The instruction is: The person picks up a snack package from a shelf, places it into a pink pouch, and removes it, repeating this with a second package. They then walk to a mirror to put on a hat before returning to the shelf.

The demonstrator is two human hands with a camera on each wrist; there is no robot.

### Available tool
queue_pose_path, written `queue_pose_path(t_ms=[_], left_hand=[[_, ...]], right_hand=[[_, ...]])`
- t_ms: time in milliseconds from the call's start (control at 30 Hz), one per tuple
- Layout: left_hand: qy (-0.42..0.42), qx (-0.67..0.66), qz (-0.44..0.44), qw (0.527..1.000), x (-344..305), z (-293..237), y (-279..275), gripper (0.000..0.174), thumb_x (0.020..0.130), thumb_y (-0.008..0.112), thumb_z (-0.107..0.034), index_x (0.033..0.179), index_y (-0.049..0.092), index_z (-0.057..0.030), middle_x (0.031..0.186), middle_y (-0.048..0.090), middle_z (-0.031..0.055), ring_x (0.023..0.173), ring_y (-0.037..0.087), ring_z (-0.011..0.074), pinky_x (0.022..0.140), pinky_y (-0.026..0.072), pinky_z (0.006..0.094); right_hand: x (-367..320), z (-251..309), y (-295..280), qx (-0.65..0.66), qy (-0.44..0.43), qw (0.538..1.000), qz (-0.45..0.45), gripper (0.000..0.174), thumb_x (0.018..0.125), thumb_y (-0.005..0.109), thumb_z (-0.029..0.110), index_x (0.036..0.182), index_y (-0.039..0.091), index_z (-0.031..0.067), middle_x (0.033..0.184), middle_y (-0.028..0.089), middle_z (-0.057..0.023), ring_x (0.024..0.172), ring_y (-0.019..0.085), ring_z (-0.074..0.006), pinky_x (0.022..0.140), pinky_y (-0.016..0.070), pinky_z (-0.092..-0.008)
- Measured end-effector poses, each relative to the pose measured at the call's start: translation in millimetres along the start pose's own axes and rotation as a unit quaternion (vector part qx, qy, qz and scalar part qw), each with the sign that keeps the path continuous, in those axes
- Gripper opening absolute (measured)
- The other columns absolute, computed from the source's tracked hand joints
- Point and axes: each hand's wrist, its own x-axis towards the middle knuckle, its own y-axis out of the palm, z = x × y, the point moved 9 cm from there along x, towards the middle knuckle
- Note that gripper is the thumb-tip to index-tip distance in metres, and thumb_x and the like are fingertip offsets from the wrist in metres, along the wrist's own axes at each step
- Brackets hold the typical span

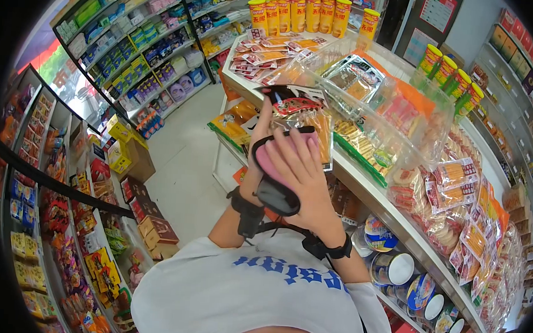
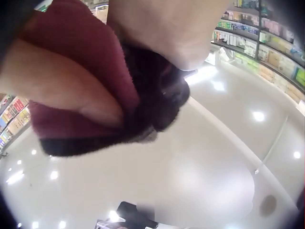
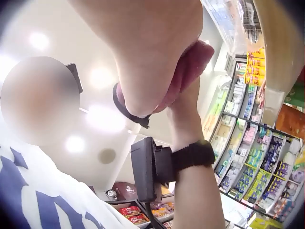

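Note:
A pink cloth piece with black edging (image 1: 271,162) lies between the two hands. My right hand (image 1: 299,177) rests on it with straight, slightly spread fingers. Behind its left side is my left hand (image 1: 257,147), one straight finger pointing up, the rest mostly hidden. The left wrist view shows the cloth, dark pink (image 2: 81,43), folded around a finger or thumb. Seen from the right wrist, my right hand (image 3: 152,52) covers much of the cloth (image 3: 190,67); my left forearm stands below. A black-and-red food pack (image 1: 292,102) is just beyond the fingertips.
A white display counter (image 1: 363,175) carries packaged snacks, a clear plastic bin (image 1: 415,136) and yellow-lidded canisters (image 1: 313,14). Stocked shelves line the left and back, with cartons (image 1: 137,163) on the floor. Round tubs (image 1: 400,269) stand under the counter at right.

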Motion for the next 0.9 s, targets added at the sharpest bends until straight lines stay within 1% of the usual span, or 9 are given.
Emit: queue_pose_path(t_ms=[133, 200, 333, 367, 467, 567, 700, 800, 900], left_hand=[[0.089, -0.091, 0.003, 0.992, -6.6, -3.2, 42.6, 0.052, 0.107, 0.035, -0.039, 0.145, 0.038, -0.0033, 0.14, 0.053, 0.0134, 0.126, 0.054, 0.0244, 0.111, 0.04, 0.0392], [0.052, -0.039, -0.024, 0.998, -8.1, 8.8, 26.8, 0.052, 0.107, 0.036, -0.041, 0.142, 0.043, -0.004, 0.136, 0.056, 0.0131, 0.122, 0.056, 0.024, 0.107, 0.0433, 0.0394], [0.057, -0.047, -0.042, 0.996, -4.0, 1.5, 8.9, 0.052, 0.105, 0.038, -0.045, 0.137, 0.049, -0.0051, 0.129, 0.06, 0.0127, 0.111, 0.062, 0.0248, 0.098, 0.0498, 0.0423], [0.048, -0.067, -0.043, 0.996, -6.1, -2.9, 10.8, 0.052, 0.105, 0.038, -0.046, 0.135, 0.051, -0.005, 0.127, 0.061, 0.0126, 0.108, 0.063, 0.0254, 0.096, 0.051, 0.0429], [0.09, 0.04, -0.056, 0.994, -0.5, -15.1, -25.1, 0.056, 0.104, 0.037, -0.049, 0.134, 0.052, -0.0045, 0.123, 0.063, 0.0129, 0.104, 0.065, 0.0273, 0.094, 0.0527, 0.0444], [0.046, -0.079, -0.069, 0.993, 1.6, -0.2, -8.3, 0.056, 0.104, 0.038, -0.048, 0.134, 0.051, -0.0025, 0.127, 0.062, 0.0158, 0.109, 0.064, 0.0293, 0.099, 0.0494, 0.0442], [0.049, -0.015, -0.041, 0.998, -7.7, -3.6, 19.6, 0.052, 0.105, 0.041, -0.041, 0.135, 0.05, 0.0006, 0.125, 0.063, 0.0161, 0.111, 0.063, 0.0249, 0.1, 0.0484, 0.0385], [0.12, 0.196, -0.08, 0.97, -7.2, -21.2, 15.5, 0.045, 0.105, 0.046, -0.03, 0.136, 0.048, 0.0021, 0.127, 0.062, 0.0164, 0.116, 0.06, 0.0226, 0.102, 0.045, 0.0356], [0.284, 0.401, -0.072, 0.868, -3.3, -41.4, 30.3, 0.055, 0.099, 0.056, -0.01, 0.146, 0.032, 0.0056, 0.146, 0.045, 0.0196, 0.136, 0.043, 0.0227, 0.114, 0.0308, 0.0345]], right_hand=[[5.9, -27.0, -37.6, -0.06, 0.061, 0.982, -0.169, 0.082, 0.071, 0.066, 0.005, 0.147, 0.038, -0.0003, 0.157, 0.028, -0.0225, 0.149, 0.02, -0.0384, 0.119, 0.0146, -0.0514], [-6.1, -64.8, -31.2, 0.249, 0.134, 0.917, -0.282, 0.082, 0.076, 0.067, -0.001, 0.15, 0.031, -0.0021, 0.157, 0.028, -0.0236, 0.148, 0.023, -0.0322, 0.117, 0.0247, -0.0429], [-10.2, -30.7, -21.2, 0.218, 0.128, 0.933, -0.255, 0.082, 0.077, 0.066, -0.004, 0.15, 0.03, -0.0008, 0.156, 0.028, -0.0237, 0.148, 0.025, -0.0314, 0.116, 0.0258, -0.0416], [0.6, -2.1, -14.3, 0.012, 0.037, 0.996, -0.075, 0.086, 0.071, 0.07, 0.006, 0.15, 0.034, 0.0029, 0.155, 0.03, -0.0237, 0.148, 0.023, -0.0385, 0.119, 0.0176, -0.0502], [-3.3, 7.6, 9.8, 0.07, -0.015, 0.997, 0.021, 0.087, 0.07, 0.068, 0.019, 0.15, 0.037, 0.0049, 0.159, 0.024, -0.0213, 0.147, 0.017, -0.0451, 0.12, 0.0102, -0.0561], [-4.5, -16.5, -14.6, 0.066, 0.045, 0.989, -0.122, 0.08, 0.074, 0.065, 0.013, 0.149, 0.038, 0.004, 0.158, 0.025, -0.0242, 0.148, 0.016, -0.0422, 0.12, 0.0119, -0.0522], [-47.4, -93.0, 7.6, 0.443, 0.323, 0.815, -0.186, 0.055, 0.088, 0.063, 0.003, 0.14, 0.045, 0.0016, 0.125, 0.058, -0.0101, 0.114, 0.058, -0.0197, 0.097, 0.0454, -0.0304], [-51.7, -94.8, -9.4, 0.418, 0.272, 0.833, -0.242, 0.043, 0.085, 0.066, -0.001, 0.127, 0.056, -0.0018, 0.099, 0.068, -0.0042, 0.094, 0.062, -0.0128, 0.085, 0.0485, -0.0269], [-52.2, -79.0, -33.7, 0.262, 0.21, 0.892, -0.303, 0.04, 0.081, 0.066, -0.003, 0.12, 0.06, -0.0046, 0.108, 0.07, -0.0096, 0.097, 0.062, -0.0128, 0.089, 0.0473, -0.0272]])
